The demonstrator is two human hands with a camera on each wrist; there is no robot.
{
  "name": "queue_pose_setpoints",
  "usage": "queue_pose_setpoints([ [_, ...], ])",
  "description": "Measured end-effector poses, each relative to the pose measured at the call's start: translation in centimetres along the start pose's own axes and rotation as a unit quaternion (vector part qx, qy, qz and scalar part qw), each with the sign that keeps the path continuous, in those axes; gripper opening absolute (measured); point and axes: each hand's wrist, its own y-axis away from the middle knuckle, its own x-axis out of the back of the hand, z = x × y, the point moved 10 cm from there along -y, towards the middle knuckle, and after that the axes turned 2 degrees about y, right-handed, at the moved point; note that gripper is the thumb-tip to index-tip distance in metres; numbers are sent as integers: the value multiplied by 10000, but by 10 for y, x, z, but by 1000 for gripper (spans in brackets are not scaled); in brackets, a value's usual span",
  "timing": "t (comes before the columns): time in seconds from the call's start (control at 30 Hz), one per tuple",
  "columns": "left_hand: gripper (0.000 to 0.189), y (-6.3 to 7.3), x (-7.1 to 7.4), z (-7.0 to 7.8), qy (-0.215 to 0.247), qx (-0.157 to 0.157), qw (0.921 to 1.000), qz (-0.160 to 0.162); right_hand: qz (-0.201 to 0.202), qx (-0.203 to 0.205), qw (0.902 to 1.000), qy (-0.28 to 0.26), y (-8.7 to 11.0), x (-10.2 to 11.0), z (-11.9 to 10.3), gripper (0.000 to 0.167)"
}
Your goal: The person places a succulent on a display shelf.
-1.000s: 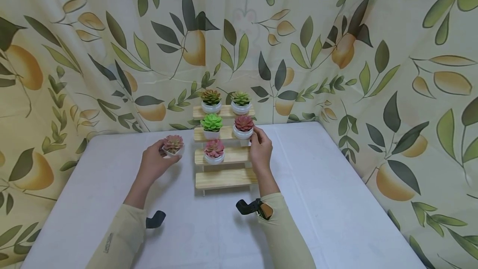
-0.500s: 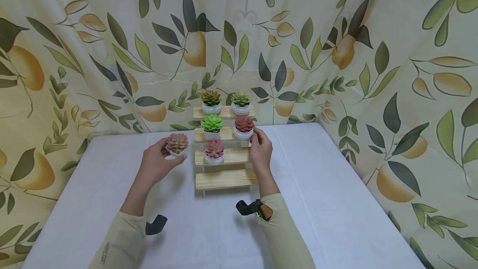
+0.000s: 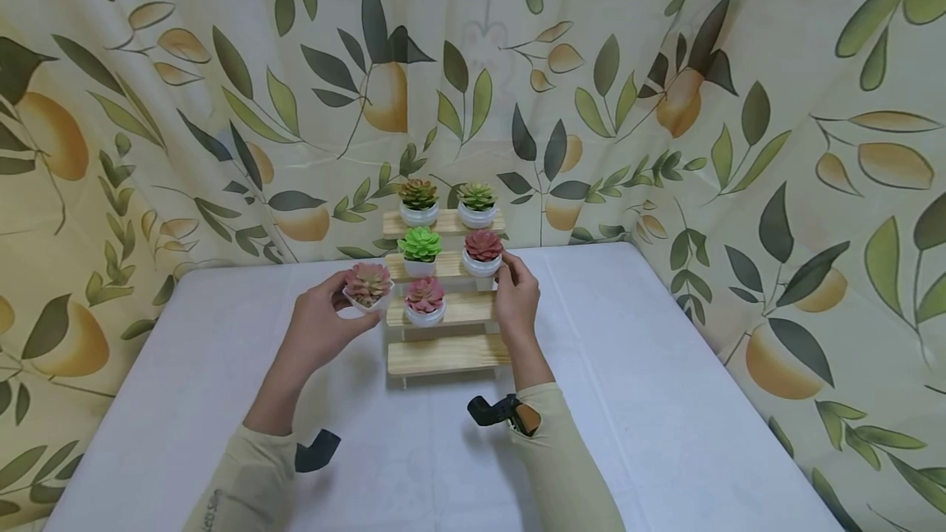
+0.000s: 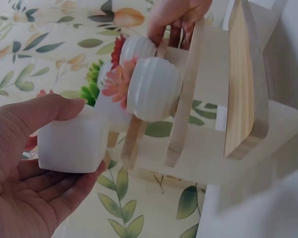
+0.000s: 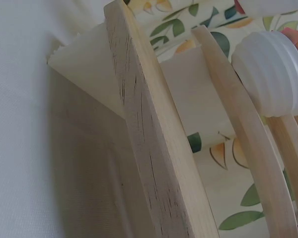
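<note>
My left hand (image 3: 321,323) grips an artificial succulent (image 3: 367,284) with dusty-pink leaves, holding it just left of a tiered wooden plant stand (image 3: 447,354). In the left wrist view its square white pot (image 4: 73,141) sits between thumb and fingers. My right hand (image 3: 517,298) holds the right end of the stand's second tier from the top, fingertips right beside the white pot of a dark red succulent (image 3: 484,246). A pink succulent (image 3: 424,296) in a round ribbed pot stands on the left of the third tier. The right wrist view shows the stand's shelves (image 5: 151,124) but no hand.
A bright green succulent (image 3: 420,245) is on the second tier's left. Up on the top tier are a brownish-green succulent (image 3: 418,195) and a green one (image 3: 477,197). A white cloth (image 3: 665,368) covers the table, and a fruit-patterned curtain (image 3: 473,64) hangs behind.
My left hand has carried the dusty-pink succulent rightward, from apart on the left to close beside the stand's third tier. My right hand has stayed in place.
</note>
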Motion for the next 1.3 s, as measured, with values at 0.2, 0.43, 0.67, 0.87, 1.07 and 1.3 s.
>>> queue_pose_setpoints([
  [0.2,71,4,-10,12,77,-171,9998,-54,-5,116,9999,-18,-1,0,8,31],
  [0.43,69,5,-21,28,322,-430,9984,-158,80,184,9998,-43,-1,2,8,30],
  [0.67,70,5,-34,33,364,-410,9980,-307,68,160,9998,-7,-1,1,9,31],
  [0.87,65,5,-40,42,427,-469,9973,-369,118,161,9998,-81,-2,1,8,29],
  [1.07,66,7,-43,49,391,-418,9978,-336,100,122,9998,-103,-2,0,7,29],
  [1.3,66,10,-54,59,464,-551,9966,-390,142,103,9998,-55,-2,2,5,30],
])
